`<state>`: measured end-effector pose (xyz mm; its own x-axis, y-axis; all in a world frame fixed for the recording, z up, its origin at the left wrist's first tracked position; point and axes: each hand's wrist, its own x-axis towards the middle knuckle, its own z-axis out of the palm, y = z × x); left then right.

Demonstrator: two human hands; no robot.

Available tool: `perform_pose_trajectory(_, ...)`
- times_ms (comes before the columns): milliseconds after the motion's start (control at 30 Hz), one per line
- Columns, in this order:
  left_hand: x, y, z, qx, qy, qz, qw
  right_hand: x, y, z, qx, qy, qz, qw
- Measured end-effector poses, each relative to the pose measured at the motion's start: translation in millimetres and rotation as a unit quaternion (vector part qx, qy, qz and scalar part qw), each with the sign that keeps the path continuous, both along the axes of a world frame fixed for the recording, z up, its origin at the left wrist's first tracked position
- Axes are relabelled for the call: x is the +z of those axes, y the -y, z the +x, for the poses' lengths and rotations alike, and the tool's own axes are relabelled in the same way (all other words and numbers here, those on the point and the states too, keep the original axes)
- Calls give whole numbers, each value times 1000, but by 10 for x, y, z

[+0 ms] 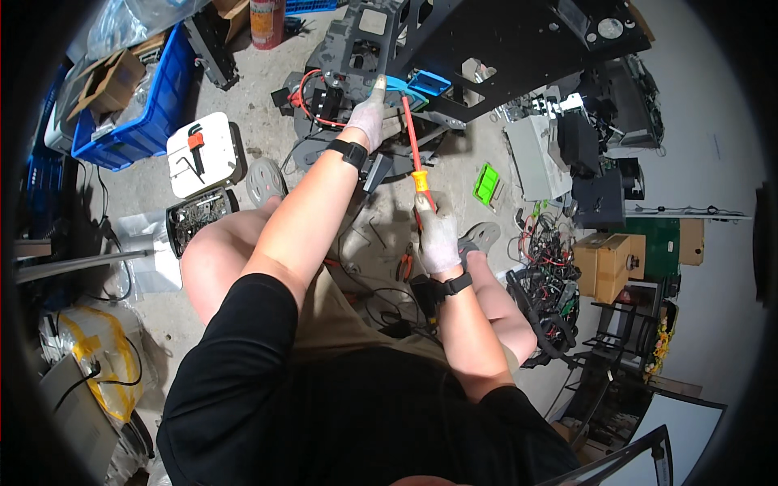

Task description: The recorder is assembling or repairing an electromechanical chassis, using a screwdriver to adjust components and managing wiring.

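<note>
My right hand (438, 235), in a pale work glove, is closed round the handle of a screwdriver (411, 134). The long red shaft points away from me, its tip end near blue wires (397, 84) on a black metal machine frame (510, 49). My left hand (369, 116), gloved too, is at the frame's near side, left of the shaft. One finger of it lies stretched beside the blue wires; the others are bent out of sight, and what they grip is hidden. A blue plastic piece (429, 83) sits on the frame, right of the shaft's far end.
On the floor at left are a blue crate (134, 121), a white case lid (180, 166) bearing hex keys, and a tray of screws (198, 219). Red-handled pliers (405, 266) lie between my legs. Rightward are a green tray (486, 185), tangled cables (545, 279) and cardboard boxes (601, 263).
</note>
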<state>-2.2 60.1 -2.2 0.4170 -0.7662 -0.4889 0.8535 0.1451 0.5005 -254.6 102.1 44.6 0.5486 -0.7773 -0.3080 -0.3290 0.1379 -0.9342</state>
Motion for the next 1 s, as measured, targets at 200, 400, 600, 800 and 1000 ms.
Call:
perform_pose_trajectory(200,-86,45,246,-58,-122,-73,988,-3,-47,-273,-38,63,70,995)
perform_pose_trajectory(400,-218,-17,155,-91,-133,-34,986,85,67,-637,-92,125,71,985)
perform_pose_trajectory(600,-217,-219,-241,-181,94,-32,979,206,238,-1024,-115,260,111,952)
perform_pose_trajectory(800,306,-431,-824,-256,118,-192,940,348,588,-1311,-36,98,7,995)
perform_pose_trajectory(1000,688,-924,-1289,-294,244,-195,903,416,772,-1174,52,212,-28,975)
